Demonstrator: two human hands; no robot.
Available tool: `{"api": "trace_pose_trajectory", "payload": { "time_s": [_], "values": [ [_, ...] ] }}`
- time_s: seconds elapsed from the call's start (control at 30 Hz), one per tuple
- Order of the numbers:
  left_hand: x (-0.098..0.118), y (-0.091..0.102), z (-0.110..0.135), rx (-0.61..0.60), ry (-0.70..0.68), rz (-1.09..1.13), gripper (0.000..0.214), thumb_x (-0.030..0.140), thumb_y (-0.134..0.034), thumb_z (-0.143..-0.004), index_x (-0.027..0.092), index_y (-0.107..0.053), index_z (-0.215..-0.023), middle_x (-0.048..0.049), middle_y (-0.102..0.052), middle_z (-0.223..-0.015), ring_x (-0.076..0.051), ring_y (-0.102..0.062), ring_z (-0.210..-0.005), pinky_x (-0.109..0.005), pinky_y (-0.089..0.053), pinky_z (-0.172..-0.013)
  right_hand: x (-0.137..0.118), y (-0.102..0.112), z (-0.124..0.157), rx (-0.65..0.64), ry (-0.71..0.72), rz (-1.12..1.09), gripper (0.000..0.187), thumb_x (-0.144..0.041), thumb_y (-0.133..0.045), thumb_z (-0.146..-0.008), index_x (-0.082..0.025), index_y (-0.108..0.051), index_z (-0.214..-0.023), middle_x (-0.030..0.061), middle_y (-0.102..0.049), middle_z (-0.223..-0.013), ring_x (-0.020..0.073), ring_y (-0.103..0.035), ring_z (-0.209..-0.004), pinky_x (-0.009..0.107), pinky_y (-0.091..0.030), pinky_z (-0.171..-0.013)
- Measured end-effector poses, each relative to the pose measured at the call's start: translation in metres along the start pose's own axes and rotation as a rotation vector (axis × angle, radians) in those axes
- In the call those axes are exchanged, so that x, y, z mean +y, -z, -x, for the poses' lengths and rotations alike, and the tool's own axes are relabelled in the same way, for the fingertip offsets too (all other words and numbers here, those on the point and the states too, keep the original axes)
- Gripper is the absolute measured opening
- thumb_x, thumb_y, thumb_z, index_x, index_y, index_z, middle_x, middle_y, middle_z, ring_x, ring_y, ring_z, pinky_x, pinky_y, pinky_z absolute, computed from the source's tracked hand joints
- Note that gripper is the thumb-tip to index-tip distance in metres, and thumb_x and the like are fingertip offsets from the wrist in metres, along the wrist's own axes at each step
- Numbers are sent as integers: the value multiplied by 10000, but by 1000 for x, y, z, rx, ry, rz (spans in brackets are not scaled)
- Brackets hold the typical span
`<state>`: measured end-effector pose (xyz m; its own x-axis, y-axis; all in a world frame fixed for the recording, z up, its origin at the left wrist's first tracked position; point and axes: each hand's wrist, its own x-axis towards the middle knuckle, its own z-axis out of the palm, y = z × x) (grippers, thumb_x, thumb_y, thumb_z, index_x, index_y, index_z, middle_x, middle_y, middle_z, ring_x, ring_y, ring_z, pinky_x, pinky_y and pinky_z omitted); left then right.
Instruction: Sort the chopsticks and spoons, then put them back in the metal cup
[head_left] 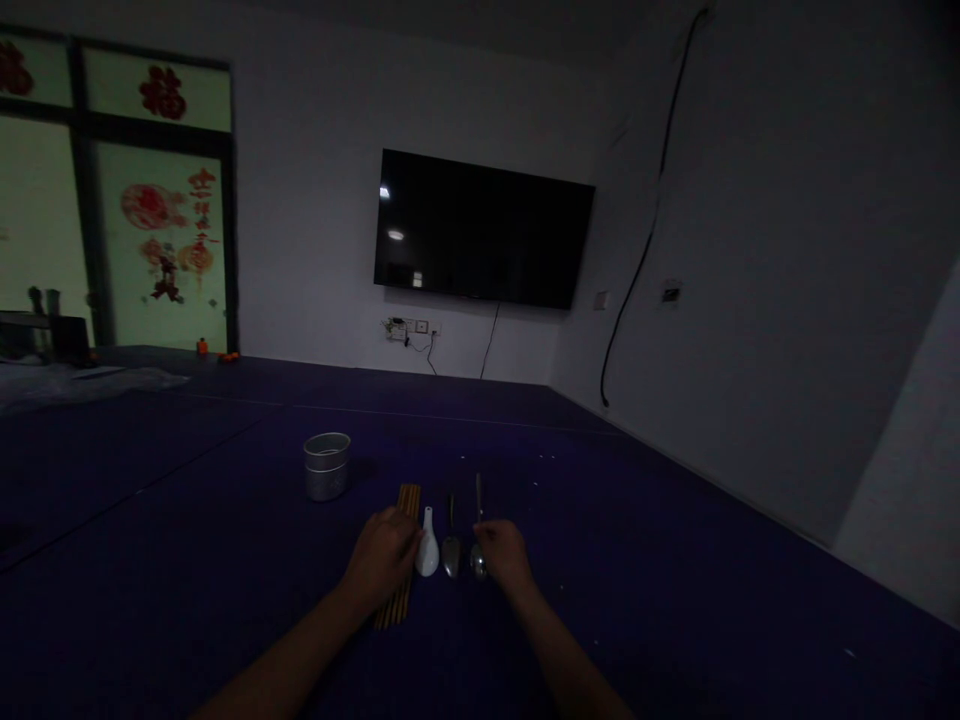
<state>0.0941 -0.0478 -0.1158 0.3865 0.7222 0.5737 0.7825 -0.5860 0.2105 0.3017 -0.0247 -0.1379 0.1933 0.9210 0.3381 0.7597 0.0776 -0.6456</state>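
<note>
Head view: one white spoon (pixel 427 550), two metal spoons, one row of chopsticks too close-packed to count, one metal cup (pixel 327 475) and the person's two hands. Taking the white spoon as landmark, the inner metal spoon (pixel 451 557) lies just to its right, the outer metal spoon (pixel 478 566) a little farther right, and the chopsticks (pixel 409 495) just to its left. The left hand (pixel 386 550), half curled, covers the middle of the chopsticks, its fingertips beside the white spoon; whether it grips them cannot be told. The right hand (pixel 504 553) has fingers drawn together at the outer metal spoon's neck, touching it, its grip unclear. The purple surface (pixel 675 600) stretches right of the white spoon to a side wall (pixel 765 400) and beyond it to the far wall. The cup stands upright, beyond and left of the white spoon, well apart from it. Much farther off to the left lie a plastic sheet (pixel 82 385) and two orange objects (pixel 202 347); a television (pixel 484 230) hangs high beyond the white spoon
</note>
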Motion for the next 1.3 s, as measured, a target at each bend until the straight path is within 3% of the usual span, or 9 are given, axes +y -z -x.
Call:
{"api": "trace_pose_trajectory", "payload": {
  "time_s": [0.23, 0.47, 0.77, 1.3],
  "values": [
    [-1, -1, 0, -5, 1, 9, 251, 210, -390, -881, 179, -625, -797, -75, -653, -825, -191, -574, -809, -313, -419, -703, -1, -2, 0, 34, 33, 51, 253, -169, -510, -760, -185, -731, -638, 77, -725, -723, 178, -660, -701, 214, -402, -595],
    [0, -2, 0, -4, 12, -30, 252, 194, -387, -885, 175, -618, -786, -67, -646, -795, -185, -580, -782, -309, -414, -704, -5, -2, 2, 27, 64, 124, 310, -138, -485, -759, -178, -687, -527, 52, -680, -572, 144, -609, -558, 206, -342, -523],
    [2, 1, -1, -30, 7, -10, 254, 193, -393, -884, 177, -609, -752, -65, -647, -793, -182, -574, -779, -307, -406, -697, -8, -4, 6, 21, 36, 224, 269, -129, -486, -771, -164, -723, -649, 109, -718, -721, 162, -653, -648, 213, -350, -550],
    [-3, -4, -1, -41, 0, 38, 254, 228, -389, -892, 182, -629, -819, -77, -666, -857, -196, -580, -837, -321, -426, -741, -11, -3, 9, 14, -14, 313, 234, -179, -511, -823, -159, -735, -756, 128, -720, -783, 186, -677, -742, 213, -380, -575]
  ]
}}
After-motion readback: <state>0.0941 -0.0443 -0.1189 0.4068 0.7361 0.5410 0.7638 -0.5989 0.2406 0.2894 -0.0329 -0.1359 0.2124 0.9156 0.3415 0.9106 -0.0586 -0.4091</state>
